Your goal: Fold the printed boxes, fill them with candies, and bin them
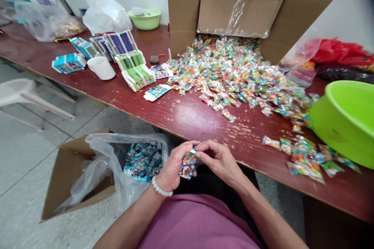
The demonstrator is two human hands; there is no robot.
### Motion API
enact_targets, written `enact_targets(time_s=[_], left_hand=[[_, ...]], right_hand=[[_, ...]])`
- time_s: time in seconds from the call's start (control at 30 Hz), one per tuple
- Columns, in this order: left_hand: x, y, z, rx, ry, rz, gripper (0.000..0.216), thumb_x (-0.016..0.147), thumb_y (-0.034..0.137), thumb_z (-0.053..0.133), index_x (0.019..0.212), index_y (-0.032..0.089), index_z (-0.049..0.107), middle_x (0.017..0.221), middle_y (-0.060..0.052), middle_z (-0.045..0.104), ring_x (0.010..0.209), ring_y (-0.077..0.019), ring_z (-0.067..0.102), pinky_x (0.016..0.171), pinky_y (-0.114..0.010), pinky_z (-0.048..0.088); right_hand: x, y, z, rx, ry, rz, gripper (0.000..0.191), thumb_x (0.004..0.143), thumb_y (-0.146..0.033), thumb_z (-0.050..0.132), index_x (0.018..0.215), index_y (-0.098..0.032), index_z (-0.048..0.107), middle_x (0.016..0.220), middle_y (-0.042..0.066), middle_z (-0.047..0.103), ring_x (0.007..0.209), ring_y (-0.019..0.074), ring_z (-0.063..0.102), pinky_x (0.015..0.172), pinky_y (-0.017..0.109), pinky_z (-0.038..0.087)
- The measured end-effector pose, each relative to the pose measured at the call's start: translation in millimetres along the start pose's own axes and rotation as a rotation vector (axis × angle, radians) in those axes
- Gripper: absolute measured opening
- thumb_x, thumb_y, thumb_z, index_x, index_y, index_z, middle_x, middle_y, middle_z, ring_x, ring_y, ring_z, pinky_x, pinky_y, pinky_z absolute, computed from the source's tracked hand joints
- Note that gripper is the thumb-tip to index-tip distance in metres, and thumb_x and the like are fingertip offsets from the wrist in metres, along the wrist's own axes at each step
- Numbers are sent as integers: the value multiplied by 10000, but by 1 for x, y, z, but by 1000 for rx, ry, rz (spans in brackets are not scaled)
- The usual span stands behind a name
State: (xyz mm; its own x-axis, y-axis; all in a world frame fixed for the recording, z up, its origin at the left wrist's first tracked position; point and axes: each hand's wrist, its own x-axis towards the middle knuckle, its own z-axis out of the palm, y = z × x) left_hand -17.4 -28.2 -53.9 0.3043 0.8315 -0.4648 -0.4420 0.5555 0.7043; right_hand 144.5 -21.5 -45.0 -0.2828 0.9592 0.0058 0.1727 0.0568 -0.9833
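My left hand (172, 166), with a pale bead bracelet at the wrist, is wrapped round a small blue printed candy box (188, 164). At its upper end my right hand (217, 160) pinches the white flap between thumb and forefinger. Both hands are just off the table's front edge, above my lap. Below and left of them, an open carton (73, 175) lined with a clear plastic bag (117, 167) holds many filled blue boxes or packets (143, 159). On the table ahead lies a flattened blue box (157, 92).
Small clear candy packets (230, 70) spill from a tipped cardboard box (236, 11) across the red table (140, 105). A green basin (341, 120) stands right. Stacked flat boxes (136, 70), a white cup (101, 67) and a pale green bowl (146, 19) are left. A white stool (22, 89) stands on the floor.
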Motion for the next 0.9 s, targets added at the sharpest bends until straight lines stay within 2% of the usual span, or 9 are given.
enact_targets(time_s=[0.1,0.23,0.33,0.47,0.57,0.63,0.73,0.8,0.9], left_hand=[[-1,0,0,28,-1,-13,488,871,466,591,1248,162,649,823,-53,722,472,-136,615,417,-240,483],[-1,-1,-4,26,-60,-86,606,890,595,517,1295,157,621,802,-81,728,483,-143,623,413,-232,476],[2,-3,-7,27,-37,-85,561,871,552,570,1239,137,656,749,-67,715,462,-138,611,402,-226,467],[4,-7,-10,-49,11,-56,424,825,396,622,1141,124,698,740,-43,695,477,-136,598,395,-233,473],[5,-9,-14,-10,46,-13,376,794,338,635,1110,148,703,758,-20,685,486,-110,578,439,-223,482],[6,-9,-18,19,75,58,317,783,313,655,1049,150,718,844,-32,707,599,-118,629,558,-220,519],[7,-4,-27,-13,135,131,269,796,321,664,993,150,727,980,-54,722,819,-155,679,718,-219,532],[7,1,-31,-48,171,89,299,809,348,653,1037,165,716,956,-46,722,763,-156,680,635,-221,534],[5,7,-32,-123,198,7,334,815,368,645,1092,187,690,880,-27,712,588,-141,639,456,-227,493]], right_hand=[[6,2,4,171,1,169,179,778,-358,754,816,-194,690,784,31,730,644,169,658,591,288,531],[11,-1,3,341,-60,239,217,745,-359,765,696,-175,661,864,45,747,552,122,599,527,270,505],[8,-6,2,211,-36,166,168,792,-336,724,727,-186,686,860,46,734,609,146,628,565,284,520],[-2,-7,6,-42,-87,-12,167,916,-315,597,827,-219,701,958,58,708,861,204,667,778,340,537],[-6,2,17,-151,-43,-122,49,901,-275,615,913,-236,642,1065,70,667,948,225,641,841,377,521],[-7,11,28,-285,-9,-199,172,849,-253,677,1005,-242,606,1132,90,642,1012,261,611,871,424,503],[-3,21,43,-468,-32,-259,499,773,-283,768,1216,-256,541,1219,119,616,1094,320,569,906,489,468],[0,23,49,-511,-65,-269,724,727,-334,813,1348,-260,450,1274,135,595,1111,339,562,905,501,460],[4,20,51,-522,-104,-262,977,649,-395,863,1447,-242,320,1317,162,571,1096,344,571,904,499,450]])
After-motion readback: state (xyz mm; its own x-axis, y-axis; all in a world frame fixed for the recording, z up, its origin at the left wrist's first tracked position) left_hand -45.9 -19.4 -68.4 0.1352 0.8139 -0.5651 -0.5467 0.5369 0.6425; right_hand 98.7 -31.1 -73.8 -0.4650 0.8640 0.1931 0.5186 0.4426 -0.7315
